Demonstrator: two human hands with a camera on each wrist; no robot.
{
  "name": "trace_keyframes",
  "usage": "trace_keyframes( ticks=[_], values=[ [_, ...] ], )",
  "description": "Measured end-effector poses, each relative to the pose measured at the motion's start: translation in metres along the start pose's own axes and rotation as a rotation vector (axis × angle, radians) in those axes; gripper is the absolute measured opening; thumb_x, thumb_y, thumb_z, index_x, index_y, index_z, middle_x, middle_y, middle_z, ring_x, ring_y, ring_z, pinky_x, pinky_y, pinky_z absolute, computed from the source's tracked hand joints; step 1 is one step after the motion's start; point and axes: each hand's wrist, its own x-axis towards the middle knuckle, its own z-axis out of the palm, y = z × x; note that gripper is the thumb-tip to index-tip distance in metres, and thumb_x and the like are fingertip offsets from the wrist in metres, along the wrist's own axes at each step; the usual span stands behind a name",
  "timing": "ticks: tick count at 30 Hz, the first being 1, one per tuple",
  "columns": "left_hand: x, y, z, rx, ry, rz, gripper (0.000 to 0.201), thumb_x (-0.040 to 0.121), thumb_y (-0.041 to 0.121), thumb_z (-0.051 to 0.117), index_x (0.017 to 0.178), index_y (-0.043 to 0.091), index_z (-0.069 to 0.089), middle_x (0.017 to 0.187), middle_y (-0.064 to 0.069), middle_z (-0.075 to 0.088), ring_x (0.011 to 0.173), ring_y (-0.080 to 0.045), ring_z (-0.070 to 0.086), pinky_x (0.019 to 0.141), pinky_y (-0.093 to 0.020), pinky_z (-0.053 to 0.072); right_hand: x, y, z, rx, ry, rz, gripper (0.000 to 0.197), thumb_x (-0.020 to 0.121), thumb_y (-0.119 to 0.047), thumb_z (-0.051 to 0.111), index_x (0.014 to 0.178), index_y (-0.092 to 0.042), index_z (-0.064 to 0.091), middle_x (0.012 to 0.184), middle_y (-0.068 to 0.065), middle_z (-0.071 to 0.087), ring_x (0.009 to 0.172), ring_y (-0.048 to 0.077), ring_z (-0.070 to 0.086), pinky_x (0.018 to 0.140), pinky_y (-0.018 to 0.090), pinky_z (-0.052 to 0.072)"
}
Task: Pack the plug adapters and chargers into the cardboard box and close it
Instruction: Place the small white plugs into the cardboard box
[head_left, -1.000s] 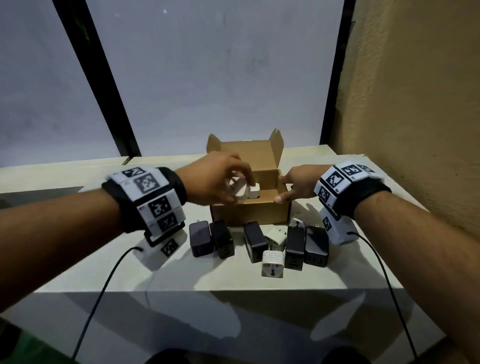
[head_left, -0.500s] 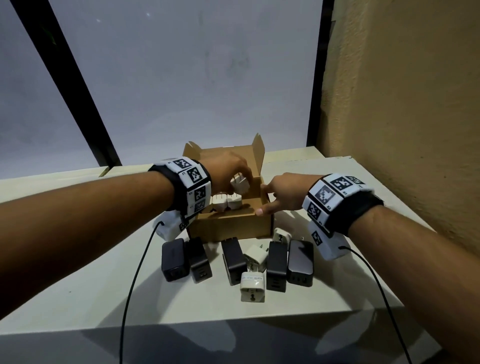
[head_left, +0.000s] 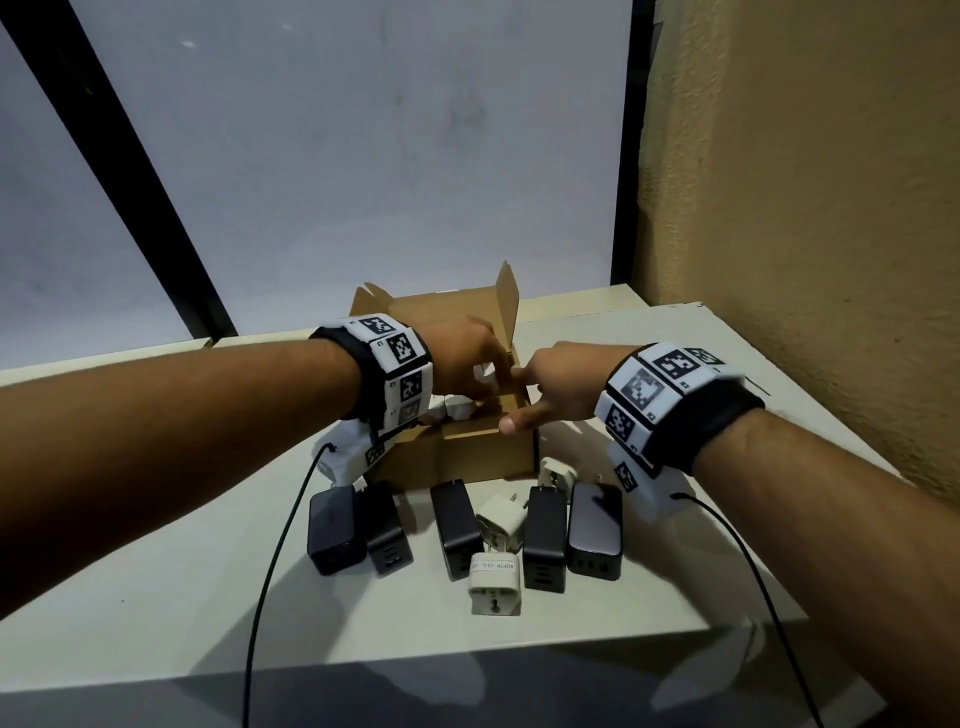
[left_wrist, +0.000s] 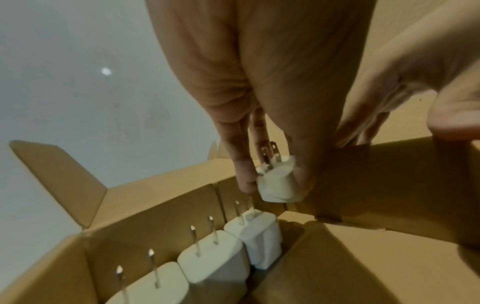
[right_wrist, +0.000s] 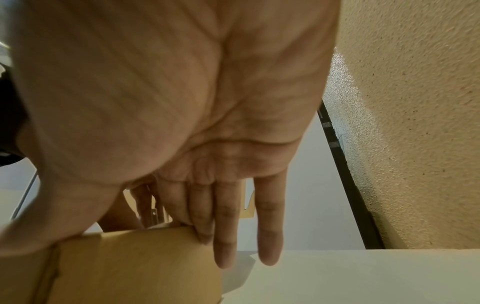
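Observation:
An open cardboard box (head_left: 467, 452) stands on the table with its flaps up. In the left wrist view three white chargers (left_wrist: 215, 257) stand in a row inside the box (left_wrist: 155, 207), prongs up. My left hand (head_left: 467, 358) pinches a white plug adapter (left_wrist: 279, 185) just above the box's right end, next to the last charger (left_wrist: 255, 240). My right hand (head_left: 550, 389) grips the box's right front corner, thumb over the rim and fingers (right_wrist: 226, 236) straight down the outside wall (right_wrist: 130, 267).
Several black chargers (head_left: 457, 525) and three white adapters (head_left: 494, 582) lie in a row on the table (head_left: 156, 597) in front of the box. A textured wall (head_left: 805, 208) rises close on the right. Cables (head_left: 270, 571) trail from both wrists.
My left hand has carried the white adapter from over the box's front to its right end and lowered it. The right hand has stayed on the box corner.

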Motion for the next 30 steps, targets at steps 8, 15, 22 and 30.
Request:
trace_keyframes(
  ticks=[8,15,22,30],
  values=[
    [0.018,0.018,-0.003,-0.001,-0.077,-0.094,0.038,0.074,0.029,0.08,0.108,0.015,0.069,0.102,-0.003,0.07,0.091,-0.02,0.065,0.084,-0.031,0.053,-0.001,0.001,-0.001,0.026,-0.002,-0.022,0.056,0.089,-0.052,0.053,0.129,-0.012,0.053,0.092,0.0,0.053,0.087,0.02,0.052,0.079,0.025,0.034],
    [0.023,0.024,0.001,0.144,-0.179,-0.104,0.033,0.077,0.032,0.076,0.106,0.016,0.071,0.099,-0.001,0.073,0.088,-0.02,0.068,0.08,-0.031,0.053,0.001,0.004,0.004,0.042,0.033,-0.031,0.06,0.089,-0.052,0.054,0.133,-0.012,0.051,0.117,0.009,0.063,0.102,0.023,0.058,0.08,0.025,0.036],
    [0.026,0.039,-0.005,0.36,-0.239,-0.166,0.024,0.077,0.031,0.073,0.097,0.017,0.07,0.062,0.003,0.05,0.061,-0.016,0.052,0.065,-0.03,0.044,0.002,0.006,0.006,0.06,0.045,-0.023,0.057,0.087,-0.055,0.055,0.124,-0.011,0.057,0.097,0.004,0.061,0.086,0.019,0.053,0.075,0.027,0.036],
    [0.03,0.043,-0.007,0.44,-0.155,-0.186,0.025,0.078,0.041,0.071,0.077,0.02,0.059,0.06,0.002,0.047,0.062,-0.018,0.052,0.065,-0.029,0.047,0.001,0.007,0.005,0.061,0.052,-0.017,0.057,0.087,-0.056,0.055,0.122,-0.011,0.058,0.091,0.003,0.059,0.082,0.019,0.051,0.075,0.028,0.038]
  ],
)
